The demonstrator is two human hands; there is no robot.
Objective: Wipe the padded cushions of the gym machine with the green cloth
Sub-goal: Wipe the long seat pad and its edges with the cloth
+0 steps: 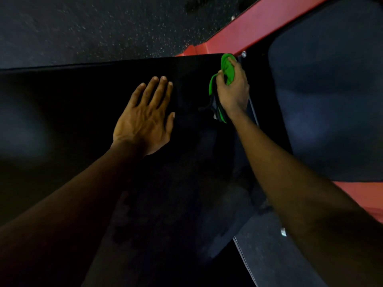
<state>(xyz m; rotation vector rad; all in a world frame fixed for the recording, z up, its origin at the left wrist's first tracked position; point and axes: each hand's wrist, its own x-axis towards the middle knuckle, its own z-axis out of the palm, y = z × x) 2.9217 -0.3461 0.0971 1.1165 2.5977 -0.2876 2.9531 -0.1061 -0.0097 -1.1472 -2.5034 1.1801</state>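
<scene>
One green cloth (228, 69) bunched inside curled right hand (233, 92) at cushion (78, 96) edge; left hand (143, 123) flat, spread.

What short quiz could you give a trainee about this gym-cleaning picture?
1. True or false: the left hand is spread flat, fingers straight, holding nothing.
2. Which hand grips the green cloth near the far edge of the black cushion? A) left B) right C) both
3. Fill in: the machine's frame behind the cloth is painted ____.

Key
1. True.
2. B: the right hand has its fingers curled round the cloth.
3. Red.
</scene>
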